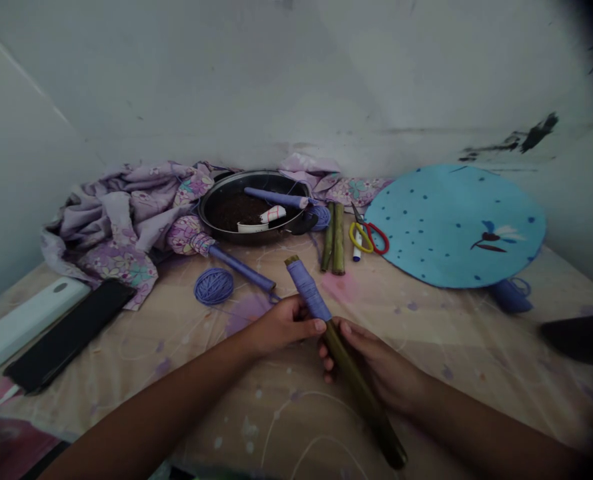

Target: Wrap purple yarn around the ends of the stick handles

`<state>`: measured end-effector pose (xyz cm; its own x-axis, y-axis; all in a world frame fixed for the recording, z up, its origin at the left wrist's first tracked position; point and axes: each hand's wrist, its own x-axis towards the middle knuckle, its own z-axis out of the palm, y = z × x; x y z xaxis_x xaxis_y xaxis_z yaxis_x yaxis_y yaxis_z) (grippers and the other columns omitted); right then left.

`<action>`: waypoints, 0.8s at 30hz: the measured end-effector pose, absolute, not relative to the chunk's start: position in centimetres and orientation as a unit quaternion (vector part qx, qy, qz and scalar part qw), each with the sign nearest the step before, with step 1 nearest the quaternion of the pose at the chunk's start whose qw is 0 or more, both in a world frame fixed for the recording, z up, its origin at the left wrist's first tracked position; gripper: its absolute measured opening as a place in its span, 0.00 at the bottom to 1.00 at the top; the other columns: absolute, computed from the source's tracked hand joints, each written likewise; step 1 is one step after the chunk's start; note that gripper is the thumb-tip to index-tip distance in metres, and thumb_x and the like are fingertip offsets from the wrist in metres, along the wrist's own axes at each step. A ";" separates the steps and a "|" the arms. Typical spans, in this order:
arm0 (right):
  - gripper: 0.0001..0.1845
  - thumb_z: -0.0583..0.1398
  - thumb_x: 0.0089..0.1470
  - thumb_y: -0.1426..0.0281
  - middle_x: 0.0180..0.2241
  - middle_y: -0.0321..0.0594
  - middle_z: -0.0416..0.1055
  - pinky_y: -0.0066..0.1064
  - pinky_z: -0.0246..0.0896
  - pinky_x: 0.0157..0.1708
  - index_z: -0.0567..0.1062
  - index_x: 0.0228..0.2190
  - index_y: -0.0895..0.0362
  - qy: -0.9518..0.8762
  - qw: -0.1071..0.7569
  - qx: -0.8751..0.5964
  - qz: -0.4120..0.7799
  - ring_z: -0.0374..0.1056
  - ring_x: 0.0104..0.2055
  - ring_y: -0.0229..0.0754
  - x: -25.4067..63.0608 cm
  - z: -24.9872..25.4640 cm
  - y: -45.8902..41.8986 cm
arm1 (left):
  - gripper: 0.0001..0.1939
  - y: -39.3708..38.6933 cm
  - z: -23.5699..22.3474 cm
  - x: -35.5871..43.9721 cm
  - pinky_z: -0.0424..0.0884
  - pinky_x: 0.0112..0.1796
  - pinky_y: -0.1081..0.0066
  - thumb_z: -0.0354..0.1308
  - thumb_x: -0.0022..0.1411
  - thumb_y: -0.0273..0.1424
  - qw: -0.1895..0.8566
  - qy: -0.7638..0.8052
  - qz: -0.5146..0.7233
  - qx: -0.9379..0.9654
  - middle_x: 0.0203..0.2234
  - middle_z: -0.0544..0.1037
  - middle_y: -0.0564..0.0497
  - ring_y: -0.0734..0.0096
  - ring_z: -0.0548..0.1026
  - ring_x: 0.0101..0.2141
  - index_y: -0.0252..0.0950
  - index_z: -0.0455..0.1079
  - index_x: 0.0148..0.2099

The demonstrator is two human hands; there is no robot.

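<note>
A green-brown stick [355, 377] slants across the middle of the head view, its far part wound with purple yarn [307, 288]. My left hand [289, 325] grips it near the lower end of the winding, thumb on top. Just below, my right hand [366, 353] is wrapped around the bare part, with the near end sticking out past it. Beyond my left hand lie a purple yarn ball [214, 287] and a purple-wrapped stick [243, 267] with a bundled floral cloth head [190, 237]. A thin strand trails from the ball towards my left hand.
A dark pan [207, 223] holds brown crumbly matter and another purple-wrapped stick [276, 197]. Bare green sticks [339, 240], scissors [369, 233] and a marker [357, 248] lie right of it. Farther right is a blue oval board [426, 227]; left are floral cloth [121, 227] and a phone [71, 333].
</note>
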<state>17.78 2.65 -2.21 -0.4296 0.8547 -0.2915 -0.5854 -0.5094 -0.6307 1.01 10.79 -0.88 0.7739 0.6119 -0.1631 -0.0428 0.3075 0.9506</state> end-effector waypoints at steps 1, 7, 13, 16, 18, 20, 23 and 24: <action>0.12 0.60 0.56 0.62 0.29 0.40 0.72 0.32 0.66 0.32 0.71 0.36 0.59 -0.228 0.443 -0.295 0.815 0.69 0.29 0.37 17.8 -2.2 2.6 | 0.21 10.8 -0.9 1.1 0.58 0.22 0.78 0.64 0.50 0.43 0.771 0.258 0.210 0.543 0.21 0.73 0.52 0.78 0.69 0.21 0.30 0.66 0.35; 0.12 0.61 0.54 0.63 0.32 0.39 0.71 0.32 0.66 0.33 0.71 0.37 0.58 -0.202 0.460 -0.296 0.813 0.67 0.30 0.36 18.0 -2.2 2.7 | 0.20 10.7 -0.3 1.4 0.63 0.27 0.76 0.66 0.49 0.40 0.805 0.242 0.228 0.491 0.21 0.73 0.53 0.77 0.71 0.23 0.30 0.66 0.37; 0.13 0.62 0.54 0.62 0.34 0.40 0.73 0.33 0.67 0.33 0.72 0.37 0.57 -0.167 0.459 -0.279 0.827 0.69 0.31 0.37 18.1 -2.0 2.9 | 0.21 10.5 -0.4 1.4 0.61 0.26 0.75 0.64 0.51 0.41 0.800 0.255 0.231 0.491 0.21 0.71 0.53 0.75 0.71 0.23 0.30 0.67 0.40; 0.11 0.60 0.56 0.63 0.34 0.41 0.73 0.34 0.67 0.33 0.72 0.37 0.58 -0.155 0.442 -0.271 0.841 0.70 0.31 0.38 18.2 -1.8 2.9 | 0.22 10.6 -0.6 1.2 0.61 0.26 0.75 0.64 0.51 0.42 0.799 0.257 0.218 0.499 0.22 0.71 0.52 0.74 0.71 0.24 0.30 0.67 0.41; 0.10 0.59 0.57 0.64 0.32 0.41 0.73 0.34 0.67 0.33 0.72 0.37 0.58 -0.149 0.428 -0.268 0.850 0.70 0.31 0.38 18.2 -1.7 2.9 | 0.22 10.6 -0.8 1.1 0.60 0.25 0.75 0.64 0.51 0.41 0.790 0.270 0.212 0.507 0.22 0.72 0.52 0.75 0.70 0.22 0.29 0.68 0.41; 0.10 0.58 0.57 0.64 0.31 0.41 0.73 0.34 0.67 0.33 0.72 0.37 0.59 -0.149 0.422 -0.267 0.853 0.70 0.30 0.38 18.2 -1.7 2.9 | 0.22 10.6 -0.8 1.1 0.62 0.26 0.75 0.64 0.51 0.41 0.794 0.271 0.212 0.502 0.23 0.73 0.51 0.74 0.71 0.23 0.29 0.68 0.41; 0.11 0.58 0.57 0.64 0.31 0.41 0.72 0.33 0.67 0.31 0.72 0.38 0.59 -0.158 0.429 -0.267 0.848 0.69 0.29 0.37 18.1 -1.8 2.8 | 0.22 10.6 -0.8 1.1 0.65 0.29 0.72 0.64 0.51 0.41 0.816 0.239 0.217 0.479 0.24 0.75 0.49 0.71 0.73 0.25 0.29 0.68 0.40; 0.11 0.59 0.57 0.64 0.31 0.40 0.72 0.32 0.67 0.31 0.72 0.38 0.59 -0.163 0.433 -0.267 0.846 0.69 0.29 0.37 18.1 -1.9 2.8 | 0.21 10.6 -0.8 1.1 0.66 0.30 0.72 0.65 0.51 0.41 0.819 0.233 0.220 0.475 0.24 0.75 0.48 0.71 0.74 0.26 0.29 0.68 0.39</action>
<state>18.07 2.76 -1.87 -0.4832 0.8188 -0.3101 -0.6447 -0.5724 -0.5067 1.14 10.56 -0.75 0.7943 0.5823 -0.1730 -0.1390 0.4515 0.8814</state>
